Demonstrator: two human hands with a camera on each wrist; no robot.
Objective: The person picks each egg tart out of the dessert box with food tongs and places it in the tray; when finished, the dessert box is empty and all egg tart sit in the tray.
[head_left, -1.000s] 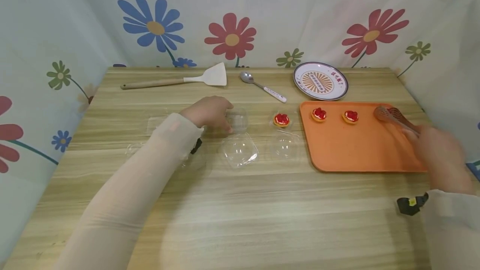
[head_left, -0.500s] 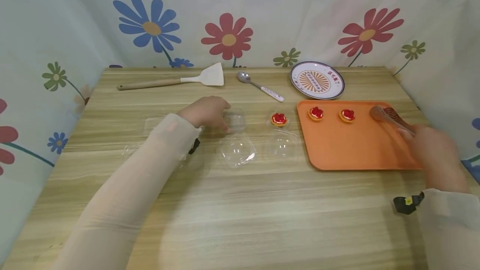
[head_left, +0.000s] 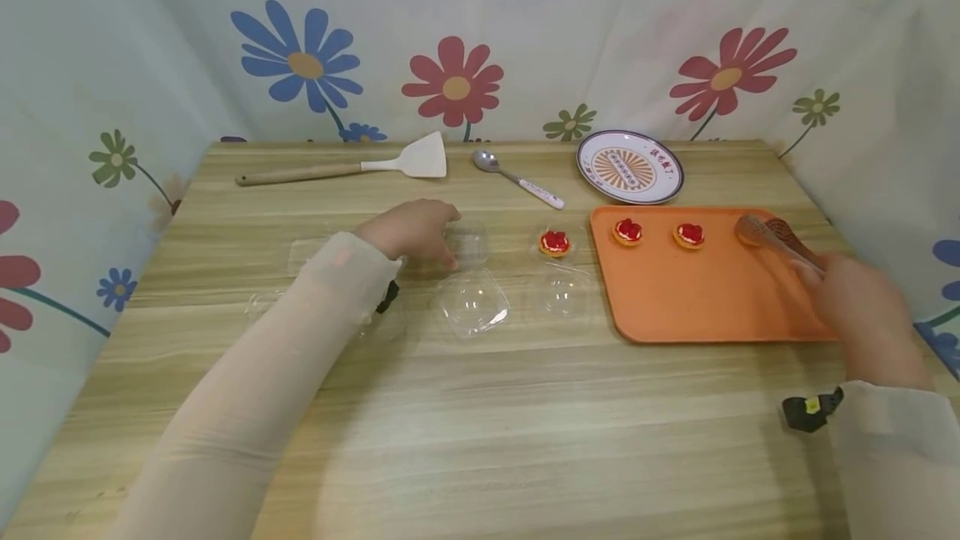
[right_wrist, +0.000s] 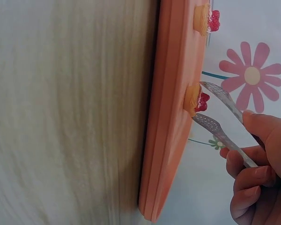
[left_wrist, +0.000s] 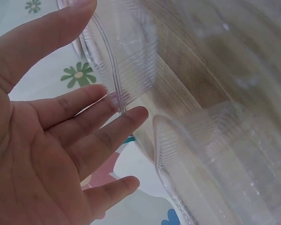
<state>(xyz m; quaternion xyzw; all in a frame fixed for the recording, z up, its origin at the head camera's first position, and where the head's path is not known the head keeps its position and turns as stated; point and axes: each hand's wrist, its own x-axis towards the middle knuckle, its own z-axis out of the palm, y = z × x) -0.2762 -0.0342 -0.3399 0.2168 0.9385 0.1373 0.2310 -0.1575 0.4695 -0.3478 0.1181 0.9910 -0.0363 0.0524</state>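
Note:
My left hand (head_left: 412,232) touches the side of a clear plastic box (head_left: 467,246); in the left wrist view the fingers lie nearly straight against its rim (left_wrist: 113,65), thumb apart from them. Perforated metal tongs (right_wrist: 229,105) are gripped in my right hand (head_left: 862,302). Their tips stand apart on either side of a strawberry tart (right_wrist: 193,100) on the orange tray (head_left: 705,307); the head view mostly hides this tart behind the tongs. Two more tarts, one left (head_left: 627,232) and one right (head_left: 688,235), sit along the tray's far side. Another tart (head_left: 555,242) lies in a clear box.
Open clear lids (head_left: 472,304) lie in front of the boxes, and more clear plastic (head_left: 303,252) is partly hidden by my left arm. Toward the back wall lie a spatula (head_left: 420,158), a spoon (head_left: 521,182) and a patterned plate (head_left: 630,167).
The view has shifted slightly. My left hand stays at the box, and the tongs in my right hand remain at the rightmost tart with little visible movement.

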